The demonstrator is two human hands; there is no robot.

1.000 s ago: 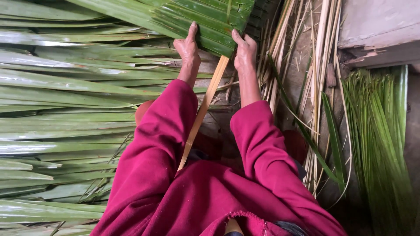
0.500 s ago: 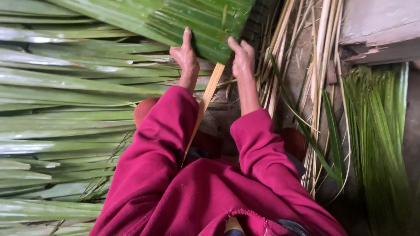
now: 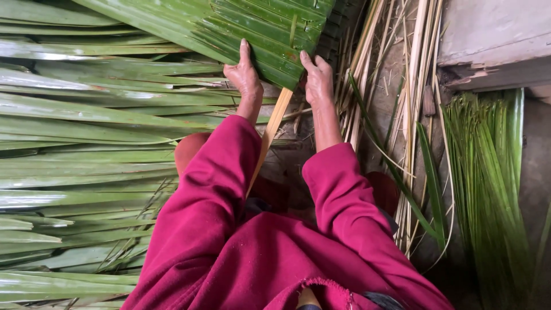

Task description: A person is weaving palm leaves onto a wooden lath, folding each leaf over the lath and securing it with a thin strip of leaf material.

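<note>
Both hands are up at the lower edge of a woven palm-leaf panel (image 3: 258,28). The left hand (image 3: 244,74) lies flat on the green leaves, fingers stretched out along them. The right hand (image 3: 317,80) grips the panel's edge just beside a pale wooden slat (image 3: 270,135), which slants down between the two magenta sleeves (image 3: 218,189). Long loose palm leaves (image 3: 80,149) lie spread across the left. On the right, a heap of pale stripped stalks (image 3: 413,86), then a bundle of thin green strips (image 3: 488,172) beneath a grey ledge (image 3: 493,34).
</note>
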